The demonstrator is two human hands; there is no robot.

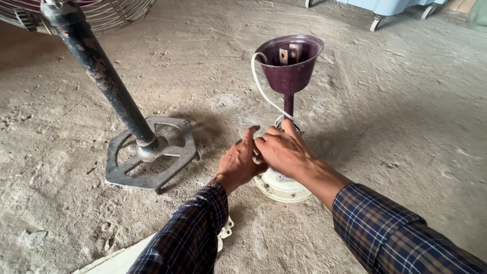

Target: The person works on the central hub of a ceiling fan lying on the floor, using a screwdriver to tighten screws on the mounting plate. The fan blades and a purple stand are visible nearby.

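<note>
Two hands on one part: left hand [238, 163] and right hand [284, 150] both sit on the cream round motor housing [280, 185] of a ceiling fan lying on the dusty concrete floor [395, 127], centre frame. Right hand lies over the top of the housing, fingers curled down onto it; left hand is pressed against its left side, fingertips meeting the right hand's. Whether either hand actually clamps anything small between the fingers, cannot tell, the contact point is hidden. Maroon downrod [288, 104] rises from the housing to a maroon cup-shaped canopy [290, 63], open end up, with a white wire [259, 83] looping from the cup rim down to the housing. Left of that, well apart, a rusty dark pedestal pole [99, 71] on an octagonal grey metal base [149, 155]; wire fan guard [109, 12] at top left. Cream fan blade [119, 260] at bottom edge under the left sleeve. Pale blue wheeled unit [390, 7] top right.
</note>
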